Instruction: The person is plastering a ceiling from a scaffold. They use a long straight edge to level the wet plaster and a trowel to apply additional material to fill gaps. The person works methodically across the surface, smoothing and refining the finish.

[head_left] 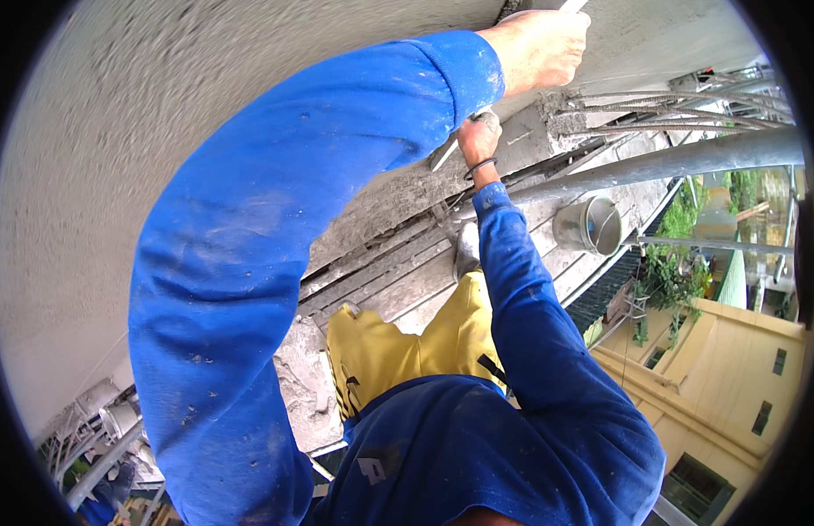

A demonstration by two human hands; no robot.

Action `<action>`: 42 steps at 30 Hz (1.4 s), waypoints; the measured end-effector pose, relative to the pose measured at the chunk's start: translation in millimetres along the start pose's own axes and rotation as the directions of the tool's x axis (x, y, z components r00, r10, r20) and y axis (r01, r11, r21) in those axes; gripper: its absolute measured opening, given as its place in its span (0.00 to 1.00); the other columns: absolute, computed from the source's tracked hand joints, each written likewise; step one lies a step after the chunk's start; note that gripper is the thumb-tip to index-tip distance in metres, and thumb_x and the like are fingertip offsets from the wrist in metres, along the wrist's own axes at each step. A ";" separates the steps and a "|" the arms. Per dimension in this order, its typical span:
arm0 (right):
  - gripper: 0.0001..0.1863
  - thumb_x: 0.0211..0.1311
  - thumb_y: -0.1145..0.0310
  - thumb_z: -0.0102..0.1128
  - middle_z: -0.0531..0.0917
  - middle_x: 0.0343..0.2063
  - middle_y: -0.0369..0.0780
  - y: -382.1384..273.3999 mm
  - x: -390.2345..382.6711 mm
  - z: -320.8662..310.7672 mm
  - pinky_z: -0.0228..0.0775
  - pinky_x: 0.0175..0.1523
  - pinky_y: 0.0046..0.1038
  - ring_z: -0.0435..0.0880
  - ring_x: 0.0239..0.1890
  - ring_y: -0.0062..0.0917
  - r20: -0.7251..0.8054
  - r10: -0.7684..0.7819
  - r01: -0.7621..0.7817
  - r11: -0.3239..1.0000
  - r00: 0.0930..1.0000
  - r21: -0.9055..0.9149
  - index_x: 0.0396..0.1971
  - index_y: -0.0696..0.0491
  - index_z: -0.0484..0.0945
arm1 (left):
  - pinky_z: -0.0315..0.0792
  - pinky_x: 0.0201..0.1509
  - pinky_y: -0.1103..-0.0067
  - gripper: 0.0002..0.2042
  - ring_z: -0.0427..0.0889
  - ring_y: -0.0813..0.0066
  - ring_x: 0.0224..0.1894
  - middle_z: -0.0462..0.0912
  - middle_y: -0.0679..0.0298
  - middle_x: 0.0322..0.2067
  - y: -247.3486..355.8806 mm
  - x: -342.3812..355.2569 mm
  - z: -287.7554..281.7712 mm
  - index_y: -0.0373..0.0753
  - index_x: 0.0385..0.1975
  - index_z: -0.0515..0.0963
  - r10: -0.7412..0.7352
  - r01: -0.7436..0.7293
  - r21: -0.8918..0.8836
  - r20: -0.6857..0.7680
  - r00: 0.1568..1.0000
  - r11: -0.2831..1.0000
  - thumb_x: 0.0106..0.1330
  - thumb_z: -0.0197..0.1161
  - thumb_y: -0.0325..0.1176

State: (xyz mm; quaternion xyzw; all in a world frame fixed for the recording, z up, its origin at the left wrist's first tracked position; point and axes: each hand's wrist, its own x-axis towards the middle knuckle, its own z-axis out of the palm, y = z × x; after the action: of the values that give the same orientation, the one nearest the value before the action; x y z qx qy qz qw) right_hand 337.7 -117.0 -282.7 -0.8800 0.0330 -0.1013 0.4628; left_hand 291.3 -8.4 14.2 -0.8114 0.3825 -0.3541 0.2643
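Note:
My left hand (540,51) reaches across at the top against the grey plastered wall (118,114), its fingers closed. A pale straight strip (572,5) sticks out past its fingers at the picture's edge; its kind is not clear. Lower down, my right hand (480,136) is also closed, a dark band round its wrist. Beside it shows a pale, straight-edged piece (444,154), partly covered by my left sleeve (337,131). What lies inside the right fist is hidden. Whether the two pale pieces are one bar, I cannot tell.
A mortar-stained bucket (587,225) stands on scaffold planks (416,272) to the right. A thick metal pipe (670,158) crosses above the planks. Several bent steel rods (652,114) stick out near the wall. Past the planks' edge, a yellow building (714,377) lies below.

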 end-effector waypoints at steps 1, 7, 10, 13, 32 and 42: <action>0.16 0.44 0.66 0.67 0.82 0.30 0.54 -4.6 -13.2 5.9 0.73 0.47 0.42 0.82 0.38 0.49 0.010 -0.002 0.003 0.999 1.000 -0.039 0.32 0.59 0.79 | 0.66 0.54 0.71 0.10 0.80 0.64 0.40 0.87 0.64 0.29 -0.7 -13.5 -8.4 0.42 0.28 0.87 -0.007 0.007 0.002 -0.017 1.000 1.000 0.57 0.59 0.36; 0.14 0.45 0.66 0.67 0.82 0.29 0.53 -63.9 -109.0 36.1 0.73 0.45 0.44 0.82 0.36 0.50 0.064 -0.017 0.022 0.996 0.998 -0.082 0.31 0.58 0.79 | 0.65 0.57 0.71 0.09 0.80 0.66 0.41 0.86 0.65 0.29 4.5 -93.7 -40.6 0.44 0.26 0.86 -0.080 0.080 0.030 0.022 0.997 0.996 0.56 0.58 0.35; 0.16 0.47 0.64 0.68 0.82 0.35 0.52 -53.3 -144.3 68.5 0.71 0.51 0.44 0.79 0.44 0.51 0.072 -0.067 0.074 0.993 0.995 -0.096 0.34 0.59 0.79 | 0.63 0.63 0.70 0.07 0.78 0.67 0.44 0.83 0.65 0.30 0.0 -141.0 -68.9 0.46 0.25 0.83 -0.047 0.047 0.016 -0.008 0.999 0.999 0.57 0.57 0.33; 0.23 0.47 0.66 0.68 0.82 0.38 0.52 -77.2 -177.4 71.9 0.72 0.51 0.44 0.78 0.45 0.53 0.284 -0.111 0.162 0.974 0.952 -0.161 0.44 0.59 0.76 | 0.58 0.71 0.67 0.03 0.76 0.67 0.48 0.78 0.66 0.31 -6.6 -203.0 -119.1 0.47 0.26 0.77 -0.054 0.045 -0.139 -0.061 0.997 0.989 0.57 0.55 0.31; 0.16 0.55 0.64 0.67 0.84 0.27 0.49 -68.0 -204.8 -50.5 0.77 0.39 0.42 0.85 0.35 0.48 0.371 -0.328 0.369 0.928 0.869 -0.043 0.39 0.58 0.78 | 0.57 0.70 0.72 0.03 0.79 0.74 0.45 0.81 0.69 0.29 -11.2 -127.7 -276.4 0.46 0.28 0.82 0.031 0.114 -0.202 0.600 0.800 0.973 0.59 0.63 0.34; 0.23 0.53 0.59 0.69 0.84 0.35 0.53 75.9 -138.8 -38.3 0.75 0.47 0.42 0.83 0.41 0.49 0.308 -0.545 0.616 0.755 0.780 -0.224 0.43 0.61 0.79 | 0.68 0.68 0.63 0.16 0.82 0.61 0.53 0.84 0.56 0.49 71.8 -197.1 -251.0 0.39 0.48 0.81 -0.362 0.784 -0.370 0.733 0.576 0.498 0.65 0.64 0.40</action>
State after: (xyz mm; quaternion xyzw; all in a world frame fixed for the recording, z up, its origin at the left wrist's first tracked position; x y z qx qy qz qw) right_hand 196.8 -170.1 -344.4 -0.9132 -0.2802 -0.1343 0.2634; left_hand -24.8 70.4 43.6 -0.9937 0.0727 -0.0046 -0.0851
